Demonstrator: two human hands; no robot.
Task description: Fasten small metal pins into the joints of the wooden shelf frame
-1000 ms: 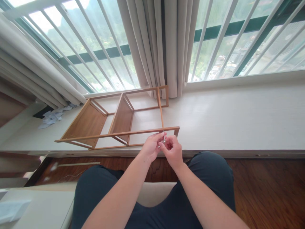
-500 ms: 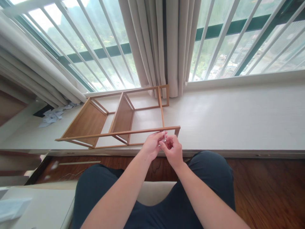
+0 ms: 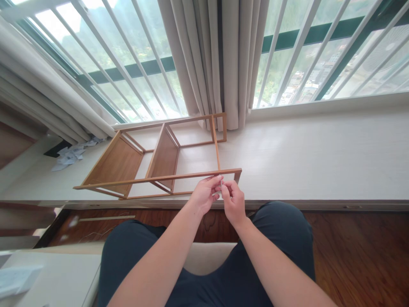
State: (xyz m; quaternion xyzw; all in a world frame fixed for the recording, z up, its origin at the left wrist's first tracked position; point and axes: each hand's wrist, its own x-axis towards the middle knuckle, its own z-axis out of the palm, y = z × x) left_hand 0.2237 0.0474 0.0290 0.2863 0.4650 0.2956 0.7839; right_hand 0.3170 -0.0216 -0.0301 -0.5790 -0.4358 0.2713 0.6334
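Note:
A wooden shelf frame (image 3: 162,149) lies on its side on the pale ledge, its near long rail (image 3: 179,177) running towards my hands. A thin, shiny metal hex key (image 3: 221,182) stands against the rail near its right end, where a crossbar (image 3: 216,147) meets it. My left hand (image 3: 205,194) pinches the key close to the rail with thumb and fingers. From the right, my right hand (image 3: 234,202) is closed with its fingertips on the key's lower part. Fingers partly cover the key, and the screw head is hidden.
The pale ledge (image 3: 313,157) runs along barred windows, with a grey curtain (image 3: 211,59) hanging behind the frame. Crumpled white papers (image 3: 69,157) lie at the ledge's left end. My knees (image 3: 284,230) are below its front edge. A white surface (image 3: 57,277) stands at lower left.
My right fingers have shifted slightly on the hex key, and the key appears turned, its bent end now less visible. The shelf frame and my left hand have hardly moved.

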